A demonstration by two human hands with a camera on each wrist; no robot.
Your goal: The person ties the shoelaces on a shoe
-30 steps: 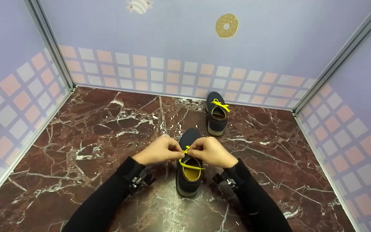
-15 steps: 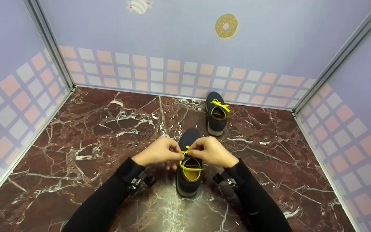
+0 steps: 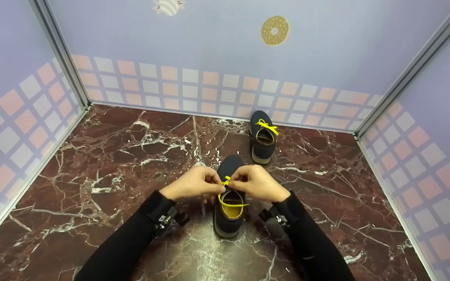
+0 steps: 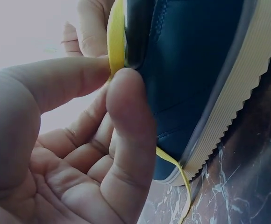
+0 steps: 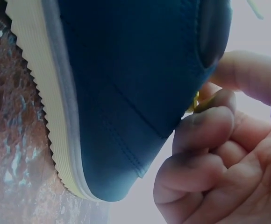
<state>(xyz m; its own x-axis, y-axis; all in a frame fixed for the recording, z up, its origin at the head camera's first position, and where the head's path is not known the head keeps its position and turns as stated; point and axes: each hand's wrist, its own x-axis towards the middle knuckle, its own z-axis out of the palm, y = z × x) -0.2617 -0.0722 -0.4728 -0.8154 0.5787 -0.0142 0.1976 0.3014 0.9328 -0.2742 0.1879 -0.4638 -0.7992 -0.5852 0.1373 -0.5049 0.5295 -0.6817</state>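
Observation:
A dark shoe (image 3: 225,226) with a pale ridged sole stands on the floor, toe pointing away, between both hands. My left hand (image 3: 193,182) pinches its yellow shoelace (image 4: 117,35) between thumb and forefinger above the tongue. On the other side, my right hand (image 3: 259,183) pinches the lace close to the knot, where a bit of yellow (image 5: 194,102) shows at the fingertips. One stretch of lace lies across the shoe opening. In the left wrist view, another lace end (image 4: 186,196) hangs down past the sole. The knot is mostly covered by fingers.
A matching shoe (image 3: 262,150), its yellow lace tied in a bow, stands farther off to the right by the back wall (image 3: 209,39). Patterned panels enclose the marble-look floor (image 3: 123,152) on three sides. Small white flecks are scattered ahead of the near shoe.
Both hands stay almost in place at the lace. The lower fingers of my left hand drop into view half a second ago and now show less. The lace near them shifts slightly.

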